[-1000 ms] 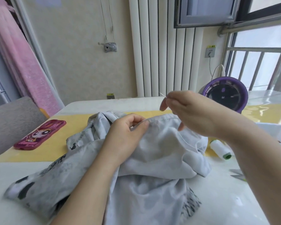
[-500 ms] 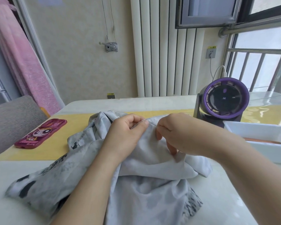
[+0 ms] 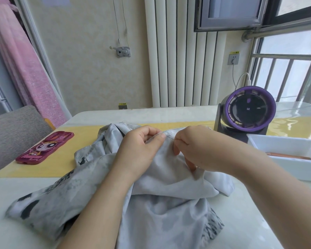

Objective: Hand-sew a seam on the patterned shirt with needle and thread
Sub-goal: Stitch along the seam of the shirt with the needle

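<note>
You're at a glossy white desk point(image 3: 169, 114) with a yellow mat point(image 3: 61, 159) across it, and a ribbed radiator point(image 3: 178, 60) on the wall behind. A pink phone point(image 3: 45, 148) sits on the left, a purple fan point(image 3: 250, 110) and white tray point(image 3: 294, 164) on the right. The patterned shirt point(image 3: 169, 203) is heaped mid-desk. Your left grip point(image 3: 140, 150) is closed tight, pinching a fold at the seam. Your right grip point(image 3: 196, 150), just beside it, pinches the needle point(image 3: 169, 137), its tip at that fold.

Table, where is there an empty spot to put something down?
Free: the yellow mat between the pink phone and the shirt; the white table near-left, below the shirt; the far strip behind the shirt, left of the fan. Crowded: the right side, with fan and white tray.
</note>
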{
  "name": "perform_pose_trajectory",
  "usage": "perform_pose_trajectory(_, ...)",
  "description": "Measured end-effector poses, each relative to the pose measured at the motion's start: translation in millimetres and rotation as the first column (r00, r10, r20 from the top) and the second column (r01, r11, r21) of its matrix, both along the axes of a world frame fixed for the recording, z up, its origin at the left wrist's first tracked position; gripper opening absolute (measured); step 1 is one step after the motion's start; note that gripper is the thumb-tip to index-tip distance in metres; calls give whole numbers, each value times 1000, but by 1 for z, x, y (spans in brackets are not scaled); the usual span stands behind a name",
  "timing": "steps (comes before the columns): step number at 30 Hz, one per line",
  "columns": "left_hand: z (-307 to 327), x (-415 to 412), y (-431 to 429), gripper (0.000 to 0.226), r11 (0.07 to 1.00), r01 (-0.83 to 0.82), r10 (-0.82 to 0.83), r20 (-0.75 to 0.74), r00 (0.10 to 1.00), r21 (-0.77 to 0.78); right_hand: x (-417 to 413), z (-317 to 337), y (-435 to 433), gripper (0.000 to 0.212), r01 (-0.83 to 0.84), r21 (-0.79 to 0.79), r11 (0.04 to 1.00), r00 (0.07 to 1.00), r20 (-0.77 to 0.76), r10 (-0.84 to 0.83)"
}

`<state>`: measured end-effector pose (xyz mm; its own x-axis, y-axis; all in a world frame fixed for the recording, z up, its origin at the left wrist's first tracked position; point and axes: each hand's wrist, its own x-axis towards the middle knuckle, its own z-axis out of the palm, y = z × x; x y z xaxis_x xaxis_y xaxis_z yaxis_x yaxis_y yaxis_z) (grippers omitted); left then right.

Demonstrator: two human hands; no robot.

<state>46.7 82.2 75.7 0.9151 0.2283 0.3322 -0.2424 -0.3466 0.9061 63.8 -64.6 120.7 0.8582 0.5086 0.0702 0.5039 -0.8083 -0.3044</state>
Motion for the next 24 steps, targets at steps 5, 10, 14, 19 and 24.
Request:
perform_pose_trajectory(5, -1, -2, -3, 12, 979, -91, 67, 129, 989, 183, 0, -1, 0, 30, 19, 11, 1000, 1000, -17, -19)
perform_pose_trajectory(10, -4, -4, -10, 7, 911, -174, 64, 289, 955, 374, 1, -3, 1, 27, 11, 53, 999, 1000, -5, -10)
perform_pose_trajectory(14, -5, -2, -13, 11, 939, -165, 65, 314, 947, 302, 3, -2, 3, 27, 17, 108, 994, 1000, -19, -15)
perform_pose_trajectory(19, -4, 4, -4, 21, 988, -151, 148, 165, 975, 4, 5, 4, -3, 11, -66, 346, 936, 998, 42, 54)
perform_pose_trajectory(24, -3, 5, -3, 16, 983, -106, 124, 117, 985, -147, 3, 6, -5, 7, -185, 340, 922, 982, 34, 185)
